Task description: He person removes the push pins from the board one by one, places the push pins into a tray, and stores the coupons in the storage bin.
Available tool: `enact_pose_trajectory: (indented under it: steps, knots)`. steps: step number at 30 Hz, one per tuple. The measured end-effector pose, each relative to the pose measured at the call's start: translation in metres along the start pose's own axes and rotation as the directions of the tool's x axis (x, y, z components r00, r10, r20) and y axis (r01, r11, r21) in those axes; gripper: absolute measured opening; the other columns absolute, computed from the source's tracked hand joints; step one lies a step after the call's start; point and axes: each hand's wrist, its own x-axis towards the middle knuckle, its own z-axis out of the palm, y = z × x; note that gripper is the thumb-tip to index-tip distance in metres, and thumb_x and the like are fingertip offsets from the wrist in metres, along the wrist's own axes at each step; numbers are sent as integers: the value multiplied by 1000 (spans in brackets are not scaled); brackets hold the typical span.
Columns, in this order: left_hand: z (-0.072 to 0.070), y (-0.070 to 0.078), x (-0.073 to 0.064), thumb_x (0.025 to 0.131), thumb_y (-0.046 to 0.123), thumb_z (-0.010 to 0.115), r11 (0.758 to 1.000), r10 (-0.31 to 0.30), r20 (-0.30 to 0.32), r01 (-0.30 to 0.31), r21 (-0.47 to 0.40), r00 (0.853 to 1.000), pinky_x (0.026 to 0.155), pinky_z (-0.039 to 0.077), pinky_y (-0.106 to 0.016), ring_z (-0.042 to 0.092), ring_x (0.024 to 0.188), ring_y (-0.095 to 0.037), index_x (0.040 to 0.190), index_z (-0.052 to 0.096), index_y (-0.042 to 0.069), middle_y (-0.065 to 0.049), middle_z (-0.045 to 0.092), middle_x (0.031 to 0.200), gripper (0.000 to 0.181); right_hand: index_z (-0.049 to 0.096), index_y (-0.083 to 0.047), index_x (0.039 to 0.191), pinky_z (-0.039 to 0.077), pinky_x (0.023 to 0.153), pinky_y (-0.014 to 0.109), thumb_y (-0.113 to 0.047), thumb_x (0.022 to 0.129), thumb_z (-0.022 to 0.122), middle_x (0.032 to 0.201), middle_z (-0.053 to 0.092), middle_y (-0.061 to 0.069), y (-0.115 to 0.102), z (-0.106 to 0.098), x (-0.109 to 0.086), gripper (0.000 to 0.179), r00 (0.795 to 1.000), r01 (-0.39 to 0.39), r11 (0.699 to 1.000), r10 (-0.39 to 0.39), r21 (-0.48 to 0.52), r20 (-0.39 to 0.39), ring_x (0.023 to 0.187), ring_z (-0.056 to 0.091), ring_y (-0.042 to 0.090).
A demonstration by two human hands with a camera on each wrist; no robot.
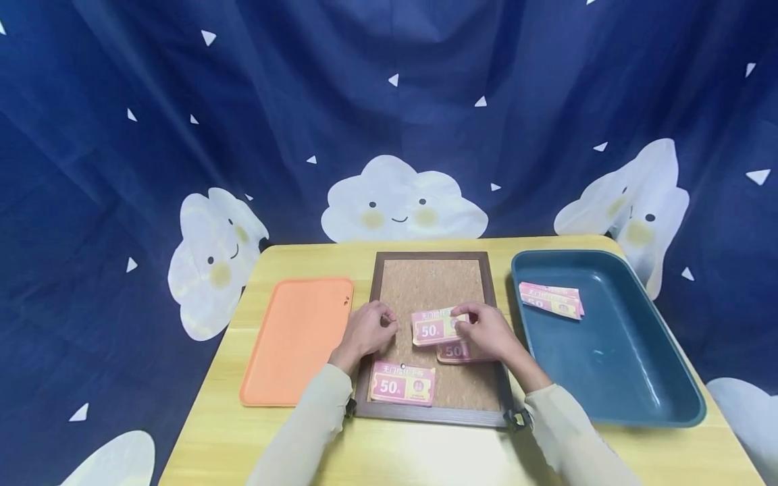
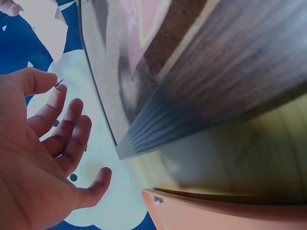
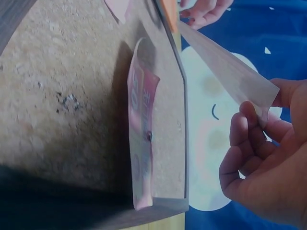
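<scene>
My left hand (image 1: 368, 329) pinches a thumbtack (image 2: 58, 84) between thumb and index fingertip, its point sticking out. In my right hand (image 1: 488, 328), thumb and fingers grip a pink and yellow paper coupon (image 1: 433, 329) by its right end. The coupon is held above a cork board (image 1: 425, 278) with a dark brown frame (image 1: 435, 416). On the board's lower left lies another coupon (image 1: 402, 386), with a tack at its top edge. A further coupon (image 3: 143, 129), also bearing a tack, is on the lower right, partly covered in the head view by the held coupon.
An orange tray (image 1: 300, 331) lies left of the board, with a small metallic piece (image 2: 158, 200) near its corner. To the right stands a deep blue bin (image 1: 614, 364) holding several coupons (image 1: 550, 300). A blue cloud-print curtain (image 1: 389, 81) hangs behind the wooden table (image 1: 425, 449).
</scene>
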Motion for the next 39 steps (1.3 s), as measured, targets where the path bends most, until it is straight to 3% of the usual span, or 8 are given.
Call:
enact_pose_trajectory:
  steps: [6,19,27,32,39]
  knots:
    - [-1,-5,-7,81,32,63,1000,-27,-26,27,-5,999,85,44,-45,61,97,-17,85,69,22,4,68,102,12,71,-13,104,40,67,29,-12,82,68,87,61,6,4,-2,-2,22,999,-37,999,37,28,1,79,51,18]
    - [-3,-24,-19,82,31,64,995,-100,-95,96,-39,991,89,43,-50,63,94,-14,82,69,25,8,68,96,7,70,-16,104,40,64,29,-14,84,65,83,58,4,10,-17,-3,21,999,-34,998,35,51,-10,72,50,17]
    - [-9,-34,-23,82,31,64,988,-147,-113,139,-72,983,91,40,-53,62,105,-18,79,66,28,7,69,106,5,68,-12,109,40,63,28,-11,86,61,87,59,7,17,-33,-2,24,1000,-22,999,22,48,-8,75,50,16]
    - [-15,-41,-28,82,30,62,984,-168,-126,158,-83,978,95,39,-57,60,116,-24,83,67,28,4,69,112,5,67,-10,110,41,57,27,-10,87,58,85,58,7,22,-41,-4,24,999,-38,998,38,57,-4,70,49,16]
    - [-26,-50,-34,85,29,63,979,-193,-144,181,-91,971,96,38,-59,61,111,-24,86,69,25,0,68,117,8,64,-8,113,41,57,27,-10,90,56,83,59,6,31,-52,-11,25,998,-63,994,63,94,-4,73,51,16]
